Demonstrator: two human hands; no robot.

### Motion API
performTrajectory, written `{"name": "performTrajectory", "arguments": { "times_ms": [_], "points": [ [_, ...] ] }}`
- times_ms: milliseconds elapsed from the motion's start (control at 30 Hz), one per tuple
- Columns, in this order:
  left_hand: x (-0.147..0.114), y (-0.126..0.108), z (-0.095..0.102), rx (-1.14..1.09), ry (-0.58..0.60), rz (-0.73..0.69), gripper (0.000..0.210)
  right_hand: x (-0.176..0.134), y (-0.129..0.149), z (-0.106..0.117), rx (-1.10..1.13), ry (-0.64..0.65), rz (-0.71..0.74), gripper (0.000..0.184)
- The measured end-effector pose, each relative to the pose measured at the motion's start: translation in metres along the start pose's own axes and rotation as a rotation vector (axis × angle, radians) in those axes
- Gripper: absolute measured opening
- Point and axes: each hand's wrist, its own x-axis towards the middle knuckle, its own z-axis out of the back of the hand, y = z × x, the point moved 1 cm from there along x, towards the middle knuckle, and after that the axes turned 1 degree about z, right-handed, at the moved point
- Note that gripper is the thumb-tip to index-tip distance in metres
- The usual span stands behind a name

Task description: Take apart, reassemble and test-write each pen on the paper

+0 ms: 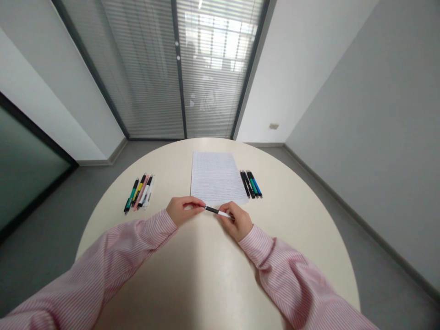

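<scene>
Between my two hands a white pen with a black grip (212,210) lies nearly level, just in front of the paper's near edge. My left hand (184,210) pinches its tip end with thumb and fingertips. The white barrel is closed in the fingers of my right hand (237,221), which partly hide its far end. Right behind the hands is a sheet of paper (215,176) covered in fine lines of writing or print, too small to read.
Several pens (139,192) in green, yellow, pink and white lie at the left. Several dark and blue pens (250,184) lie side by side right of the paper. The round cream table (292,220) stands before a glass partition with blinds (147,91).
</scene>
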Motion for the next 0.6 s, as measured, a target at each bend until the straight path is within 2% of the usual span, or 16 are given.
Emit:
{"name": "performTrajectory", "arguments": {
  "times_ms": [67, 167, 267, 367, 500, 600],
  "points": [
    [-0.0001, -0.0005, -0.0001, 0.002, 0.0, -0.005, 0.02, 0.0006, 0.0002, 0.0006, -0.01, 0.024, 0.019, 0.017],
    [0.0001, -0.0011, 0.0, 0.003, -0.007, -0.015, 0.019, 0.001, 0.0011, 0.0007, -0.03, 0.072, 0.033, 0.025],
    [0.0003, -0.001, 0.0001, 0.002, -0.001, -0.017, 0.019, 0.0007, 0.0021, 0.0005, -0.026, 0.038, -0.01, 0.018],
    [0.0003, -0.0005, 0.0001, -0.002, 0.008, -0.015, 0.02, 0.0003, 0.0034, 0.0012, -0.035, 0.004, -0.029, 0.021],
    [0.0008, -0.0009, 0.0, 0.003, -0.001, -0.019, 0.019, 0.0004, 0.0049, 0.002, -0.062, 0.086, 0.023, 0.026],
    [0.0012, -0.0017, -0.0001, -0.012, -0.009, -0.019, 0.019, 0.0004, 0.0042, 0.0017, -0.051, 0.067, -0.014, 0.02]
  ]
}}
